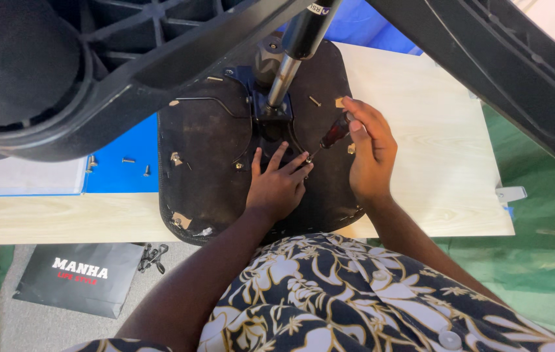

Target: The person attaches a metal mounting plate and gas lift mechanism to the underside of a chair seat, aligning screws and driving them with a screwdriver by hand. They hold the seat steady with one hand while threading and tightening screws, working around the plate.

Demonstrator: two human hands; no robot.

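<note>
An upturned black chair seat (212,169) lies on a pale wooden table (434,163), with a metal mechanism plate and gas cylinder (287,62) rising from its middle. My left hand (277,186) rests flat on the seat underside just below the mechanism, fingers spread. My right hand (372,153) grips a screwdriver with a dark red handle (335,132), its tip angled down-left to a spot on the seat beside my left fingertips. Black star-base legs (160,72) of the chair loom across the top of the view.
Loose screws (129,160) lie on a blue sheet (124,156) to the left of the seat. A black bag (78,277) and a bundle of metal parts (152,255) sit on the grey floor. Green cloth (544,228) covers the floor to the right.
</note>
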